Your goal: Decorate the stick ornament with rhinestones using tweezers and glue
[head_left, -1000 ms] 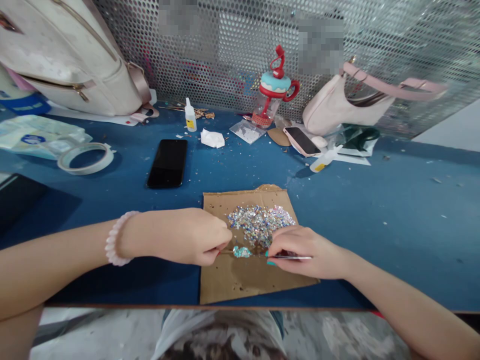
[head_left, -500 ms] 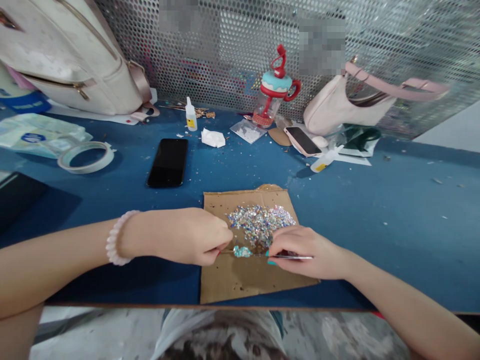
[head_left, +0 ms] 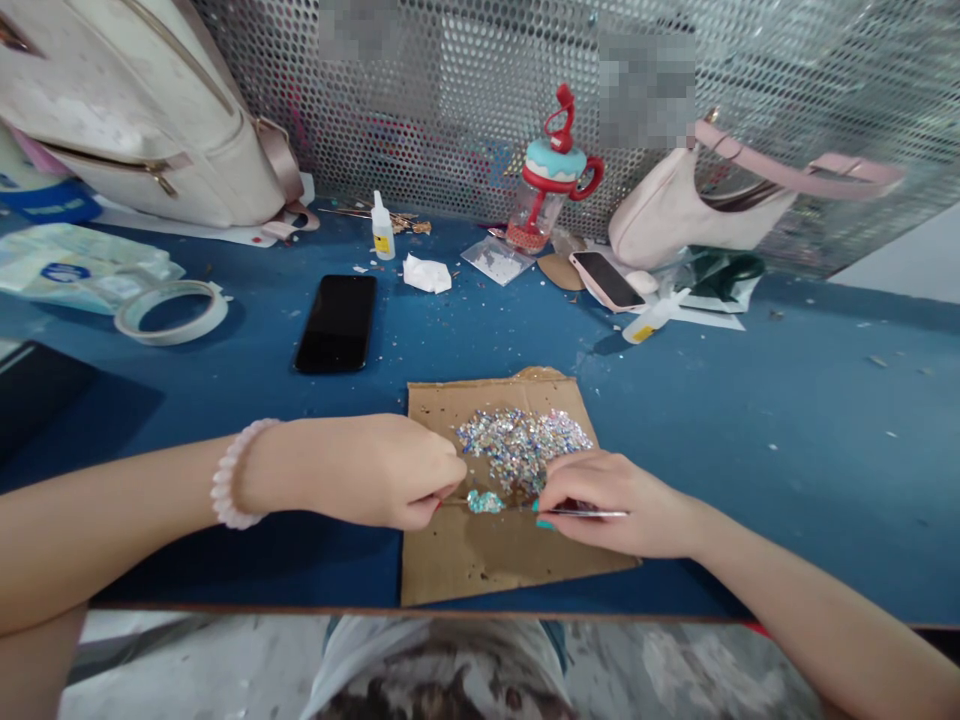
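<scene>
My left hand [head_left: 390,472], a beaded bracelet at its wrist, is closed around a thin stick. At the stick's end sits a small lump covered in turquoise rhinestones [head_left: 484,502], over a piece of brown cardboard [head_left: 457,560]. Pinched in my right hand [head_left: 600,500] are thin metal tweezers [head_left: 592,513], pointing left toward the lump. Whether their tips touch it is too small to tell. A pile of glittering loose rhinestones [head_left: 517,440] lies on the cardboard, just beyond both hands.
Behind the cardboard lie a black phone [head_left: 336,323], crumpled tissue [head_left: 427,273], a glue bottle [head_left: 382,230] and another glue bottle [head_left: 652,318]. A tape roll [head_left: 171,313] is at left. Along the mesh wall stand a backpack [head_left: 150,120], a tumbler [head_left: 551,185] and a pink handbag [head_left: 697,215].
</scene>
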Available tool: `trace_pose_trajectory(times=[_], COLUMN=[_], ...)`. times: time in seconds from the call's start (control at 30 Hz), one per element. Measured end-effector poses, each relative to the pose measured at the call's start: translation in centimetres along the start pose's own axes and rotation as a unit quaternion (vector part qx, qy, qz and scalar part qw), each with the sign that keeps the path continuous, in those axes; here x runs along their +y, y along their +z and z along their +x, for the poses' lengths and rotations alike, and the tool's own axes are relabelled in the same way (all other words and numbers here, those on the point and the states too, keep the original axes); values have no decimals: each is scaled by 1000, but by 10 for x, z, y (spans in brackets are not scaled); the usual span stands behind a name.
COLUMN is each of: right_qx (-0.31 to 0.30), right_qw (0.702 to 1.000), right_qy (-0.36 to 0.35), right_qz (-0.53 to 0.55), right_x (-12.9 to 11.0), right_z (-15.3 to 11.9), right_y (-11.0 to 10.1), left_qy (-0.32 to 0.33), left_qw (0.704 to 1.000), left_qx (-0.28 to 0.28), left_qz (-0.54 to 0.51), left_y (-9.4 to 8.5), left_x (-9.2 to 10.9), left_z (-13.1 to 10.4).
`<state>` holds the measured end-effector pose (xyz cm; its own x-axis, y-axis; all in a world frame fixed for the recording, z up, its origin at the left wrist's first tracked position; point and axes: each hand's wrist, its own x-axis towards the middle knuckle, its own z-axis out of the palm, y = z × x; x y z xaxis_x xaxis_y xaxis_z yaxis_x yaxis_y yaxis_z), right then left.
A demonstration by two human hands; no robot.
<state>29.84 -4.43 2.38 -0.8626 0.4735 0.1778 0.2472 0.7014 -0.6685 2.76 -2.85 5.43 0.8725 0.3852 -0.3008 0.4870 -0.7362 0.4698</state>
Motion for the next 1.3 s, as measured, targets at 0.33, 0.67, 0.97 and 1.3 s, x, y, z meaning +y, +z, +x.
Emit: trace_pose_trajectory(times=[0.33,0.67,0.97,1.3], right_qx=[0,0,0,11], right_qw=[1000,1000,1000,1000], right_qy=[6,-3,1,-5], right_qz=[5,19,14,18], right_x=[-4,-4,-10,-10], right_z=[2,2,3,4], right_y=[4,5,10,10], left_qy=[3,0,-11,-13], left_qw=[1000,1000,1000,1000], left_qx=[1,-7,-17,-11], left_qz=[-10,0,-6,-7], left_y=[-2,0,-3,-3], left_x=[1,-1,2,1], left_z=[0,1,2,2])
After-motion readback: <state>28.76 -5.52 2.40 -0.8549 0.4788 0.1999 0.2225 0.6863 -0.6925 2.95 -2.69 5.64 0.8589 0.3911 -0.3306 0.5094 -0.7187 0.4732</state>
